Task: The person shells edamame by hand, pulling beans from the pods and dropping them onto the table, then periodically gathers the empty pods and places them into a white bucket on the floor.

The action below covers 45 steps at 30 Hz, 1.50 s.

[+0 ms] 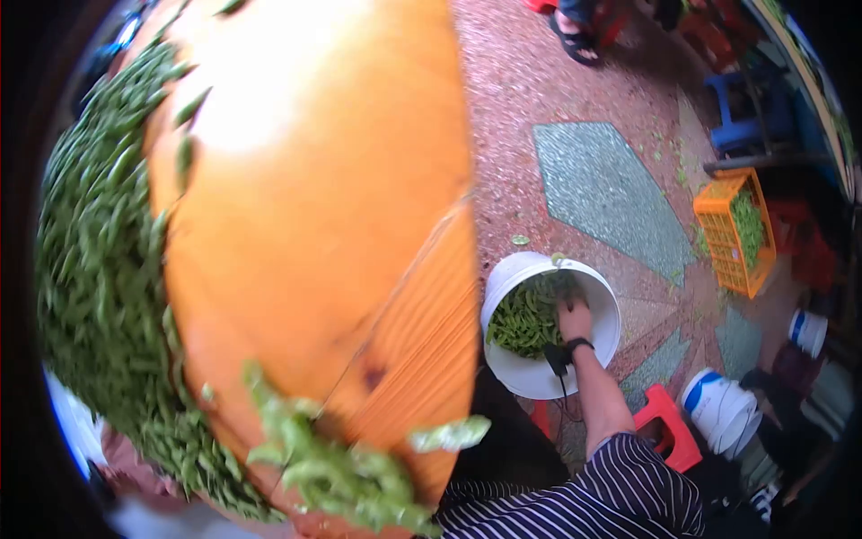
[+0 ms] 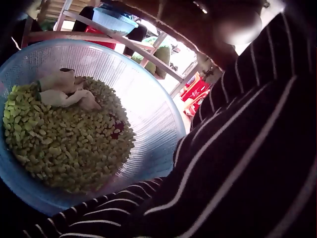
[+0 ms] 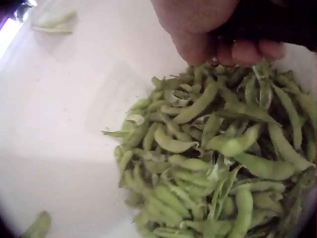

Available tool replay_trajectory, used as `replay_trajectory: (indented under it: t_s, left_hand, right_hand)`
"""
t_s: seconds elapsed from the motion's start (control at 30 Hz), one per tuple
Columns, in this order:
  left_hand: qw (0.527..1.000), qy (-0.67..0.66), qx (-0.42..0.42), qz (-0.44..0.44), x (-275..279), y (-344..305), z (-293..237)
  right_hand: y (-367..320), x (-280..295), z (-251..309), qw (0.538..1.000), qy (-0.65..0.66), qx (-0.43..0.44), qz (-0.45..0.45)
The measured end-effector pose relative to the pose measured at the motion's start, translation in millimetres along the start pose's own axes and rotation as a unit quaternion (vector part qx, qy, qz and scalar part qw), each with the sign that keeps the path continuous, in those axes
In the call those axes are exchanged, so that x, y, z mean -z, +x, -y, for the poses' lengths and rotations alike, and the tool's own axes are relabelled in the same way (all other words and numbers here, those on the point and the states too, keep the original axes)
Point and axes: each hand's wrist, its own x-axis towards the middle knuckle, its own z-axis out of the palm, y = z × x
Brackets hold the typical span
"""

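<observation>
In the head view my right hand [image 1: 575, 322] reaches down into a white bucket [image 1: 611, 332] beside the table, with a dark strap round the wrist. Green soybean pods [image 1: 521, 323] fill its lower part. The right wrist view shows curled fingertips right at the top of the pods [image 3: 218, 144]; I cannot tell whether they hold any. My left hand appears in none of the views. Below the left striped sleeve [image 2: 233, 144], a blue colander [image 2: 151, 99] holds shelled green beans [image 2: 74, 148], with pale glove-like pieces [image 2: 64, 94] lying on top.
A wooden table [image 1: 314, 234] bears a large heap of pods [image 1: 99, 269] and a blurred nearer bunch [image 1: 332, 467]. On the floor stand an orange crate [image 1: 718, 234] with green pods, a red stool [image 1: 664, 427], a white pail [image 1: 723, 409] and a blue stool [image 1: 750, 112].
</observation>
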Motion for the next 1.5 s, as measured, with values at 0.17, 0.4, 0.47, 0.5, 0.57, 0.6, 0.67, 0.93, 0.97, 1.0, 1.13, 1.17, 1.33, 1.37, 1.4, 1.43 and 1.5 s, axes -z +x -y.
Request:
replay_trajectory:
  t_s: [0.17, 0.4, 0.47, 0.5, 0.57, 0.6, 0.67, 0.93, 0.97, 1.0, 1.13, 1.17, 1.33, 1.37, 1.4, 1.43, 1.5]
  left_hand:
    - [0.997, 0.028, -0.072, 0.031, -21, 42, -43]
    - [0.945, -0.302, 0.107, -0.063, -23, 36, -37]
    - [0.945, -0.308, 0.102, -0.042, -19, 40, -38]
    - [0.937, -0.334, 0.098, -0.043, -20, 40, -37]
    - [0.92, -0.384, 0.069, -0.041, -23, 40, -32]
    - [0.908, -0.411, 0.078, -0.036, -19, 38, -33]
    - [0.873, -0.477, 0.097, -0.04, -20, 36, -35]
    - [0.903, -0.412, 0.075, -0.091, 10, 45, -10]
    - [0.961, -0.264, 0.018, -0.085, 17, 53, -9]
    - [0.99, -0.109, -0.039, -0.079, 22, 61, -8]
    - [0.996, -0.023, -0.078, -0.03, 20, 77, -12]
    - [0.997, -0.013, -0.07, -0.03, 18, 80, -13]
    - [0.997, 0.03, -0.07, -0.003, 19, 83, -10]
    - [0.997, 0.036, -0.073, 0.004, 19, 82, -11]
    - [0.997, 0.036, -0.073, 0.004, 18, 80, -9]
    - [0.997, -0.023, -0.072, -0.008, 15, 78, -7]
    - [0.994, -0.083, -0.075, -0.018, 14, 74, -9]
  right_hand:
    - [-76, 89, 64, 0.971, 0.221, 0.064, 0.07]
    - [-242, 225, 232, 0.831, 0.254, 0.476, 0.134]
    - [-282, 237, 285, 0.754, 0.206, 0.596, 0.182]
    - [-300, 233, 298, 0.74, 0.183, 0.611, 0.214]
    - [-331, 224, 319, 0.722, 0.155, 0.631, 0.239]
    - [-347, 217, 327, 0.694, 0.121, 0.662, 0.255]
    - [-367, 206, 337, 0.665, 0.08, 0.694, 0.264]
    - [-375, 199, 350, 0.702, 0.015, 0.665, 0.255]
    - [-375, 196, 348, 0.689, -0.03, 0.673, 0.267]
    - [-376, 193, 346, 0.675, -0.075, 0.679, 0.279]
    - [-391, 191, 349, 0.65, -0.053, 0.664, 0.366]
    - [-389, 188, 349, 0.647, -0.032, 0.655, 0.389]
    - [-372, 193, 355, 0.703, 0.069, 0.58, 0.406]
    - [-368, 192, 357, 0.718, 0.104, 0.559, 0.401]
    - [-367, 193, 358, 0.718, 0.104, 0.559, 0.401]
    - [-369, 198, 361, 0.738, 0.118, 0.504, 0.433]
    - [-368, 197, 361, 0.747, 0.146, 0.461, 0.457]
